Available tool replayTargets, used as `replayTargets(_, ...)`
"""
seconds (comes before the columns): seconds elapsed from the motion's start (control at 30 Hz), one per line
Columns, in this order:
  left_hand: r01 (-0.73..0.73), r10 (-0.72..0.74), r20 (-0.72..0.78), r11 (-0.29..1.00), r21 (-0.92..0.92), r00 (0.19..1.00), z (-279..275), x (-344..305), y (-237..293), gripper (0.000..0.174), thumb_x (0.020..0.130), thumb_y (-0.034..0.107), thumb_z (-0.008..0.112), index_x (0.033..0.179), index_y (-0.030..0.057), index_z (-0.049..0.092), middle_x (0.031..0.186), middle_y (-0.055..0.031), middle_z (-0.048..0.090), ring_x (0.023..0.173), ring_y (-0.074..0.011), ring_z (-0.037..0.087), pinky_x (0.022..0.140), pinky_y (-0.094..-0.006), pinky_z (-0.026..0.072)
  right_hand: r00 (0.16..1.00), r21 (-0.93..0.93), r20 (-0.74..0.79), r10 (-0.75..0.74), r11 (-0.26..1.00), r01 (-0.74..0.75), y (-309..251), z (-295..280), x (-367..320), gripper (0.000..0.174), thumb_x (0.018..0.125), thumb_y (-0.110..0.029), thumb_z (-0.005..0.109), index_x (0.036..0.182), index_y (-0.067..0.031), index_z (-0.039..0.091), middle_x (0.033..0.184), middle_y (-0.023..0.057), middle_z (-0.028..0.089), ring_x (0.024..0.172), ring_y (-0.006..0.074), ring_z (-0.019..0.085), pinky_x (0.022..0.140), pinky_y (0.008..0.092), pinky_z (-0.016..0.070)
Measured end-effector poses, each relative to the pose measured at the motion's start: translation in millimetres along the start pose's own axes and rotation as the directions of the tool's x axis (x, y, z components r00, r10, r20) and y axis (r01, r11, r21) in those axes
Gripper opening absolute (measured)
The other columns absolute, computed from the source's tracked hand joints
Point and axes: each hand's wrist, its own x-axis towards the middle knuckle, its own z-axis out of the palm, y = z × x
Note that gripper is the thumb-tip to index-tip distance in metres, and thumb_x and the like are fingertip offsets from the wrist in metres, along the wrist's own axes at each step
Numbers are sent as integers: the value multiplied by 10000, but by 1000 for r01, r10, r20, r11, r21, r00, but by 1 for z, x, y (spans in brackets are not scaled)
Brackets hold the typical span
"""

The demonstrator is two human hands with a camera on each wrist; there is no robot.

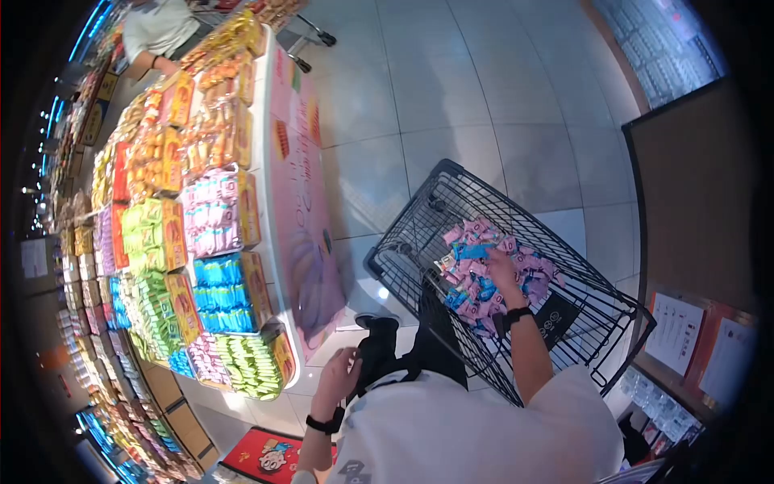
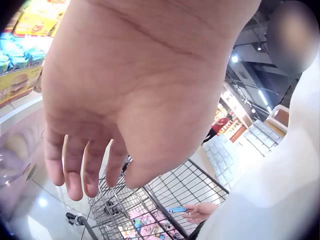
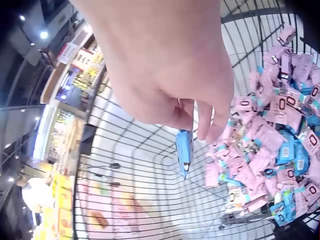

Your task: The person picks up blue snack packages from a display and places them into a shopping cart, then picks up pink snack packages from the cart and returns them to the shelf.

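Note:
My right hand (image 1: 504, 276) is over the basket of a black wire shopping cart (image 1: 446, 167). Between its thumb and fingers it pinches a small blue snack packet (image 3: 184, 149), which hangs below the fingertips in the right wrist view. A loose heap of pink and blue packets (image 3: 262, 137) lies in the cart beside that hand. My left hand (image 1: 334, 377) is held in the air between the cart and the snack display, holding nothing. Its fingers (image 2: 75, 185) hang loosely bent in the left wrist view.
To the left stands a display counter (image 1: 266, 105) with rows of wrapped snacks in yellow, pink, green and blue. A person (image 1: 157, 36) in a light top is behind it. Tiled floor (image 1: 435, 73) runs ahead. A brown panel (image 1: 685, 194) stands on the right.

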Motion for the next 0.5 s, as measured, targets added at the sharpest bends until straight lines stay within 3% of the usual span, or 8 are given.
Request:
replayTargets(0.13, -234, 226, -134, 971, -48, 965, -25, 10, 1, 288, 920, 63, 655, 1205, 31, 622, 1036, -179, 665, 907, -358, 682, 776, -430, 546, 989, 228, 149, 6, 973, -40, -165, 13, -74, 518, 838, 142, 516, 1312, 17, 680, 1228, 148, 690, 1039, 179, 694, 844, 279, 560)
replayTargets(0.2, -248, 239, -166, 968, -36, 957, -38, 10, 4, 384, 906, 62, 661, 1285, 73, 600, 1177, -175, 626, 927, -343, 682, 794, -423, 555, 955, 179, 221, -197, 971, 158, -214, 27, -114, 467, 848, 148, 545, 1257, 6, 721, 1166, 105, 714, 992, 152, 680, 837, 263, 554)
replayTargets(0.27, -298, 270, -215, 949, -106, 938, -54, 2, 15, 541, 873, 44, 695, 1388, 123, 551, 1325, -173, 549, 998, -342, 675, 841, -422, 561, 932, 226, 284, -225, 960, 163, -269, 43, -154, 445, 850, 143, 568, 1239, 2, 732, 1142, 89, 721, 981, 145, 681, 850, 264, 552)
replayTargets(0.3, -297, 265, -237, 948, -113, 935, -62, -3, 19, 541, 873, 44, 695, 1388, 123, 551, 1325, -173, 549, 998, -342, 675, 841, -422, 561, 908, 274, 340, -245, 949, 154, -294, 53, -172, 423, 852, 138, 591, 1221, -1, 743, 1117, 74, 728, 971, 138, 682, 863, 264, 550)
replayTargets(0.37, -519, 457, -307, 839, -162, 835, -75, -16, 24, 686, 829, 26, 748, 1455, 159, 500, 1391, -174, 500, 1082, -355, 656, 904, -430, 555, 894, 246, 383, -233, 959, 145, -330, 79, -203, 414, 856, 122, 621, 1235, 0, 735, 1100, 61, 735, 985, 125, 680, 884, 261, 545)
replayTargets(0.4, -518, 447, -331, 839, -168, 831, -79, -22, 22, 686, 829, 26, 748, 1455, 159, 500, 1391, -174, 500, 1082, -355, 656, 904, -430, 555, 866, 270, 451, -217, 958, 99, -349, 96, -217, 402, 868, 109, 629, 1242, 1, 732, 1104, 74, 736, 985, 134, 678, 887, 269, 542)
replayTargets(0.47, -627, 513, -406, 746, -226, 757, -85, -33, 12, 626, 819, 18, 796, 1393, 63, 551, 1354, -162, 544, 1092, -314, 642, 916, -394, 536, 778, 238, 602, -178, 971, 38, -376, 130, -233, 375, 896, 59, 649, 1267, 43, 701, 1068, 93, 745, 972, 149, 688, 877, 269, 545)
replayTargets(0.5, -624, 497, -432, 748, -228, 753, -86, -37, 0, 626, 819, 18, 796, 1393, 63, 551, 1354, -162, 544, 1092, -314, 642, 916, -394, 536, 762, 223, 621, -181, 974, 49, -380, 146, -236, 375, 896, 59, 649, 1267, 43, 701, 1068, 93, 745, 972, 149, 688, 877, 269, 545)
